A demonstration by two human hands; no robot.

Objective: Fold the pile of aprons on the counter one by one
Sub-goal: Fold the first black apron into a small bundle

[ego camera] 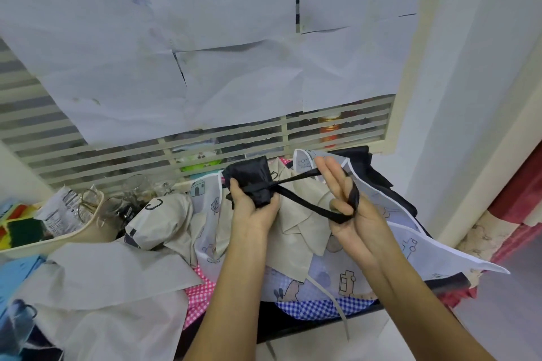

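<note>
1. A bundled black apron (249, 177) is gripped by the left hand (253, 208) just above centre, with thumb and fingers curled round the bundle.
2. Its strap (305, 199) is drawn out toward 3 o'clock and looped round the right hand (349, 214). Two fingers (328, 176) are held straight and pressed together, pointing to 11 o'clock, while the lower ones are curled over the strap.
3. Beneath both hands the pile of aprons (296, 231) (beige, printed white, pink and blue check) is spread over the counter (308, 328), from centre to 4 o'clock.
4. A tray (58, 240) of glassware and packets is seen at 9 o'clock.
5. Paper sheets (205, 38) are hung over the slatted window at 12 o'clock.
</note>
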